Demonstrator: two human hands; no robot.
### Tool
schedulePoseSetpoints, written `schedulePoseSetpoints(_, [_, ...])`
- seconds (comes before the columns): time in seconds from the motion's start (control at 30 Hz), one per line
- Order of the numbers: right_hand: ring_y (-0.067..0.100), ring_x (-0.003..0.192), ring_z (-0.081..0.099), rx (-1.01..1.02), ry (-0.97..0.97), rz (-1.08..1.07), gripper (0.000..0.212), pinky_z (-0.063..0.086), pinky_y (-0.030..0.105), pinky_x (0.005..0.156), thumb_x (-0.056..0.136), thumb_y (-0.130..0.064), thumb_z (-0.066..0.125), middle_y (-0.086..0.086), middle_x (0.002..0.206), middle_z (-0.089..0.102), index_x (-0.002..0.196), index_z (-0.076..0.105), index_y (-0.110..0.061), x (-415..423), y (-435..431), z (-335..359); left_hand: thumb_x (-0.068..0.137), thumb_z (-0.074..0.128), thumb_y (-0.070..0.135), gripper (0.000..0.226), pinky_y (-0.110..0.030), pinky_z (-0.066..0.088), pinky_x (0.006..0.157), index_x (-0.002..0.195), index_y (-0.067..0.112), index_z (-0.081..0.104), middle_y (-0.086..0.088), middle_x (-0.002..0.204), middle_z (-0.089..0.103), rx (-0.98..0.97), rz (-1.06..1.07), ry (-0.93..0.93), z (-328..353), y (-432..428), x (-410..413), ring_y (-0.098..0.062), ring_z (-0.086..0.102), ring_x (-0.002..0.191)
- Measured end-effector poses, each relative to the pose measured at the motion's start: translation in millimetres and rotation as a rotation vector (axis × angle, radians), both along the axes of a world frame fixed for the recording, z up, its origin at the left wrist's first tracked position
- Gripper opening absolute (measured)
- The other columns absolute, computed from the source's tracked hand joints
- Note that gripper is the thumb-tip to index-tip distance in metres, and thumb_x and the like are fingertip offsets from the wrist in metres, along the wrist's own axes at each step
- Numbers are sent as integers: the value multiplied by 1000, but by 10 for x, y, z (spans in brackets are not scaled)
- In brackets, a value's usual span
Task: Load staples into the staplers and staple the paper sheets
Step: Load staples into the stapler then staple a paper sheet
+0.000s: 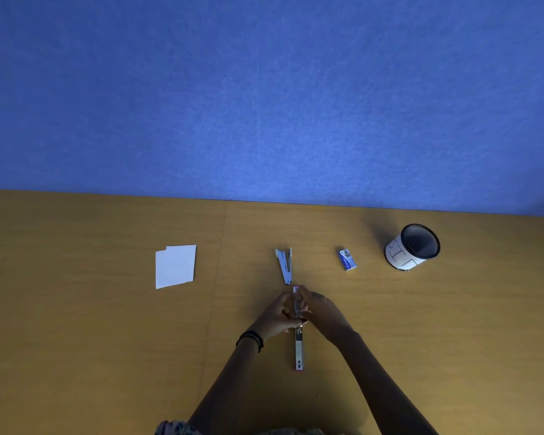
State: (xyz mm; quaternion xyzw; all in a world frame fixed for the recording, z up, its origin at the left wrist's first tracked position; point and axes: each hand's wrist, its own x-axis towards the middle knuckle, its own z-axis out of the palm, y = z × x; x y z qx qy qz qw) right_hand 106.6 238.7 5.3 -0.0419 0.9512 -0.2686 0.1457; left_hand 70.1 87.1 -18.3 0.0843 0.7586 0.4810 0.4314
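Observation:
A red stapler [299,350] lies opened out flat on the wooden table, its metal rail running toward me. My left hand [278,315] and my right hand [322,312] close around its far half from both sides, fingers pinched on the staple channel. Whether a strip of staples is in my fingers is hidden. Just beyond my hands a blue stapler [285,265] lies hinged open in a V. To the right rests a small blue box of staples [347,259]. A small stack of white paper sheets [175,265] lies at the left.
A black mesh pen cup [413,246] with a white paper label stands at the right, near the blue partition wall [264,89] that bounds the table's far edge. A seam in the tabletop [217,277] runs front to back left of my hands.

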Motion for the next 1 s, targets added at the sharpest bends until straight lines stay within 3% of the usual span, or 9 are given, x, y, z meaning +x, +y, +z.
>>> schedulePoseSetpoints(0.07, [16,90,64,-26,-1,-31,35,56,32,74,86,-9,61,6,101,66,117,45,-13,9,34,5,81,72,20,66,-16,50,63,135,25,35,6,89,59,6,-1,-1,-4,0,1,-6,59,81])
schedulePoseSetpoints(0.27, [7,86,62,-40,-4,-77,19,51,21,72,88,-13,59,-1,98,67,106,55,-16,39,60,-37,80,73,20,62,-18,51,66,131,27,38,4,90,58,14,8,-3,-13,-1,-1,-8,59,83])
schedulePoseSetpoints(0.37, [8,82,61,-62,-12,-115,11,52,28,73,86,-10,60,0,93,67,96,59,-15,42,64,-51,80,73,21,59,-20,52,67,129,27,41,1,91,58,23,13,-6,-11,-1,5,-10,58,85])
schedulePoseSetpoints(0.8, [13,76,59,-151,-82,-122,10,52,30,70,81,-5,63,2,86,63,85,60,-13,-4,83,-87,81,72,17,60,-21,51,68,131,24,39,3,86,56,56,8,-23,53,-13,8,-9,57,81])
schedulePoseSetpoints(1.0, [12,80,57,-203,-115,-44,12,43,13,66,80,1,61,5,90,61,91,64,-4,149,202,-119,83,70,18,56,-21,52,70,131,24,40,3,87,56,71,-6,-44,56,-39,-3,-9,57,81])
